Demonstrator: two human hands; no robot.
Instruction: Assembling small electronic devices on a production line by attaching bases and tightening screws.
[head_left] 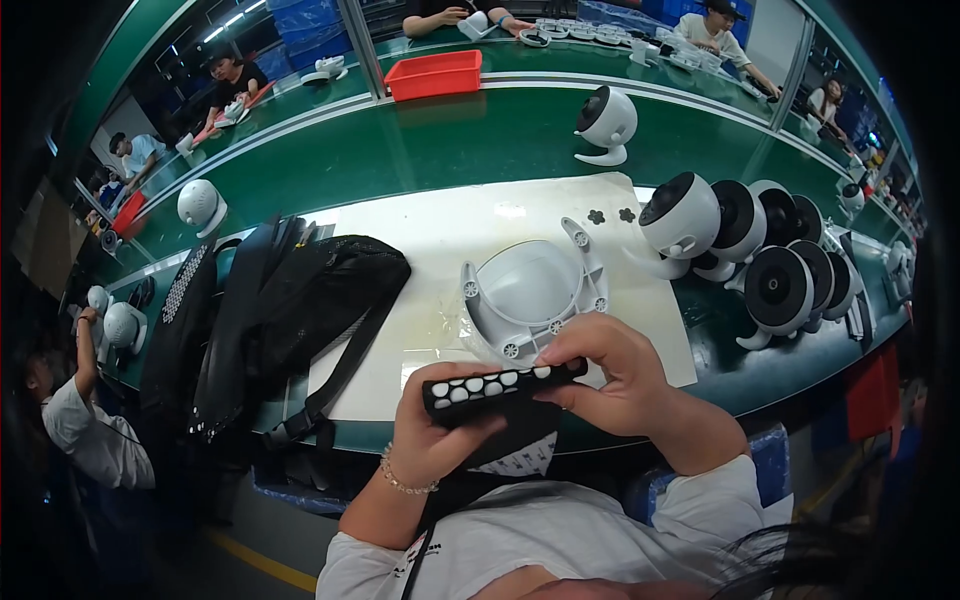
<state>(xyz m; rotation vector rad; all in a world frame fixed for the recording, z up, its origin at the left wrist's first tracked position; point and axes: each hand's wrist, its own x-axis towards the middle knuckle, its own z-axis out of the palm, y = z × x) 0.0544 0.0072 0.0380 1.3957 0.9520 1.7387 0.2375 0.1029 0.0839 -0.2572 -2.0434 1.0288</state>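
Close to my body, a black folded strip with rows of round white spots (488, 388) is held in both hands. My left hand (432, 424) is closed around its left part, with the thumb underneath. My right hand (612, 376) pinches at its right end between thumb and fingers; anything small between those fingertips is hidden. Just beyond lies a white plastic housing (530, 285) with a domed middle and a curved, two-armed stand, its round sockets showing. Two small black flower-shaped pieces (597, 217) rest farther off on the pale work mat (430, 330).
Several white fan-like units with black round faces (778, 287) crowd the right side. Another stands upright (608, 125) farther back. At left lies a heap of black bags and straps (310, 290). A red bin (434, 75) sits beyond the rail; co-workers work around the green line.
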